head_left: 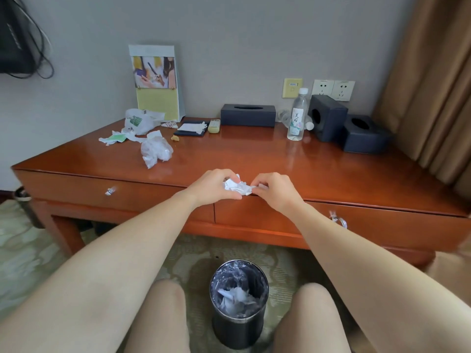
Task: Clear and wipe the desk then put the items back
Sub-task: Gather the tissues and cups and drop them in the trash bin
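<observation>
At the front edge of the brown wooden desk, my left hand and my right hand both hold a crumpled white paper between them, fingers curled on it. Further back on the left lie a crumpled clear plastic bag, a white and green plastic bag and a torn green and white wrapper. A small brown crumb lies near the dark notepad holder.
A lined black waste bin stands on the carpet between my knees. Along the desk's back are a long black tissue box, a water bottle, two more black boxes, a remote and a standing leaflet.
</observation>
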Demonstrator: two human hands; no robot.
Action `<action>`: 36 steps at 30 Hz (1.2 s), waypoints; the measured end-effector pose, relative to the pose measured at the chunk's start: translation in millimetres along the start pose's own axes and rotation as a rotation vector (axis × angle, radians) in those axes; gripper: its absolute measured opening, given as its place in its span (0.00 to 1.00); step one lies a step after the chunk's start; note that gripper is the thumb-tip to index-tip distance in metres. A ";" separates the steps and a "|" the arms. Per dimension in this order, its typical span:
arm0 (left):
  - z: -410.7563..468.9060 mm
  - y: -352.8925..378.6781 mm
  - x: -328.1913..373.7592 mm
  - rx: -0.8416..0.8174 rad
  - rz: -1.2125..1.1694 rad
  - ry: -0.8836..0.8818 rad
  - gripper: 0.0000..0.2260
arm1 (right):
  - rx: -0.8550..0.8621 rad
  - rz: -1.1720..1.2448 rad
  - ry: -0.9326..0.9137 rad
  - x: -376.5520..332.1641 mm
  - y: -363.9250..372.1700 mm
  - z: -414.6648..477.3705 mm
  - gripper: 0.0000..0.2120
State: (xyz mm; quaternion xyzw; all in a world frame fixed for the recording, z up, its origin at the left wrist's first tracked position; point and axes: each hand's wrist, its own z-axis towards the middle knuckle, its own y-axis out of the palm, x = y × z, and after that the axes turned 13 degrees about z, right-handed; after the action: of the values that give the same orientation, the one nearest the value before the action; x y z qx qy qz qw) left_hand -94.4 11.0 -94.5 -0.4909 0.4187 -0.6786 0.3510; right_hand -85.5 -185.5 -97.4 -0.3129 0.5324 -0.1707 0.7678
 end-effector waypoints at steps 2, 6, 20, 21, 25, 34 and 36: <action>-13.5 3.0 5.3 0.021 -0.009 0.005 0.19 | 0.014 0.012 -0.009 0.5 1.6 -14.1 0.05; -39.8 15.6 9.6 0.024 -0.023 0.001 0.20 | 0.036 0.021 -0.011 7.6 10.1 -42.5 0.05; -82.9 99.0 -16.7 -0.117 -0.254 -0.090 0.11 | -0.054 0.026 0.149 59.6 66.3 -92.8 0.04; -82.4 107.0 -22.5 -0.114 -0.261 -0.099 0.11 | -0.063 0.018 0.164 65.4 71.5 -93.3 0.04; -82.6 145.7 -40.9 -0.120 -0.383 -0.186 0.09 | -0.113 0.020 0.262 96.2 97.6 -96.2 0.03; -80.2 244.4 -89.5 -0.166 -0.513 -0.458 0.11 | -0.203 0.119 0.506 174.7 157.6 -89.1 0.05; -70.6 259.5 -99.7 -0.169 -0.504 -0.494 0.11 | -0.191 0.172 0.577 191.0 168.6 -82.0 0.07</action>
State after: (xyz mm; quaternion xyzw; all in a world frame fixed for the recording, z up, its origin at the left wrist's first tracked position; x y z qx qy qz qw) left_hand -118.2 10.8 -380.4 -0.7550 0.2419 -0.5678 0.2215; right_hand -101.7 -197.9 -364.3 -0.2759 0.7665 -0.1360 0.5637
